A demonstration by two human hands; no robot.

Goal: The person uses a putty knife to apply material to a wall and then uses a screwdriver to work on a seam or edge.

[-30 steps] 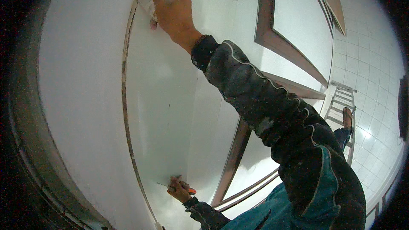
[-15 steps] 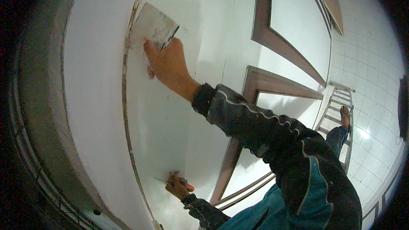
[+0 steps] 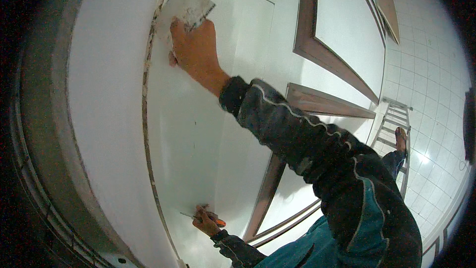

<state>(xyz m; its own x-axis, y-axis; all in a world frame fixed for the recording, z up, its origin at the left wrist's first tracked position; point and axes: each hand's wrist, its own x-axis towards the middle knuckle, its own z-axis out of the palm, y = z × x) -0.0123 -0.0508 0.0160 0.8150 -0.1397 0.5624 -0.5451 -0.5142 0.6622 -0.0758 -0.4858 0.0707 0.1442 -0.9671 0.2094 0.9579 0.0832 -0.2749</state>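
Observation:
My right hand [image 3: 196, 49] is closed on a wide putty knife [image 3: 188, 5] with a flat, smeared metal blade. The blade lies against or very close to the white wall [image 3: 193, 129], beside a ragged brown joint line [image 3: 146, 89]. Lower in the picture, my left hand [image 3: 204, 222] grips a smaller tool with an orange-and-black handle [image 3: 220, 223]. A thin blade or shaft sticks out past the fingers; seen nearly edge-on, its exact kind cannot be made out. Dark sleeves with pale piping cover both forearms.
Brown-framed white panels [image 3: 307, 34] run along the wall to the right. A metal ladder [image 3: 391, 119] stands over the white tiled floor [image 3: 421, 79], with a bare foot [image 3: 400, 139] on it. A smooth white band [image 3: 109, 94] lies left of the joint.
My right hand and the putty knife have moved upward in the picture, along the joint line. My left hand has stayed almost in place, shifting slightly down.

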